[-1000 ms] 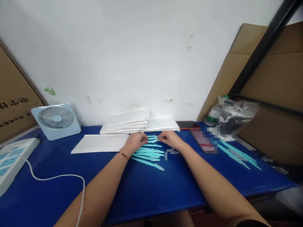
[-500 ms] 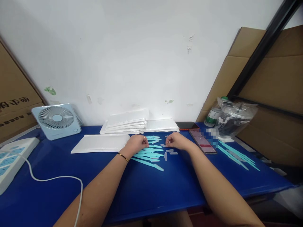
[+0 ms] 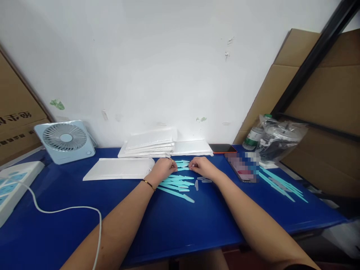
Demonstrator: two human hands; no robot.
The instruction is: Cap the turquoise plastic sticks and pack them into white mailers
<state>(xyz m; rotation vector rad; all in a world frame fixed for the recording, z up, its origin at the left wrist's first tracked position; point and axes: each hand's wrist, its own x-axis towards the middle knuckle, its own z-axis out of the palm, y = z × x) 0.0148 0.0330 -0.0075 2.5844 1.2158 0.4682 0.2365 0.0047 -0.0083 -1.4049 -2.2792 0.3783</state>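
Between the fingers of my left hand (image 3: 163, 169), closed in a pinch, is a turquoise eyebrow razor (image 3: 183, 169) pointing to the right. At its tip my right hand (image 3: 203, 166) is closed, pinching a small clear blade cap mostly hidden by the fingers; whether the cap sits on the blade I cannot tell. Several more turquoise eyebrow razors (image 3: 178, 184) lie fanned out below and beside my left hand, tips to the right. A few loose clear blade caps (image 3: 196, 185) lie on the blue table just below my right hand.
White padded sleeves (image 3: 118, 168) lie left of my hands, with stacks (image 3: 149, 144) behind. To the right are two phones (image 3: 223, 149), more turquoise razors (image 3: 284, 183), a bottle (image 3: 253, 138) and a plastic bag (image 3: 281, 140). A fan (image 3: 66, 140), power strip (image 3: 21, 187) and white cable (image 3: 70, 207) are left.
My right hand has moved left and slightly up, from a loose cap to the razor's tip. The cap it was touching no longer lies on the table. My left hand has barely moved.
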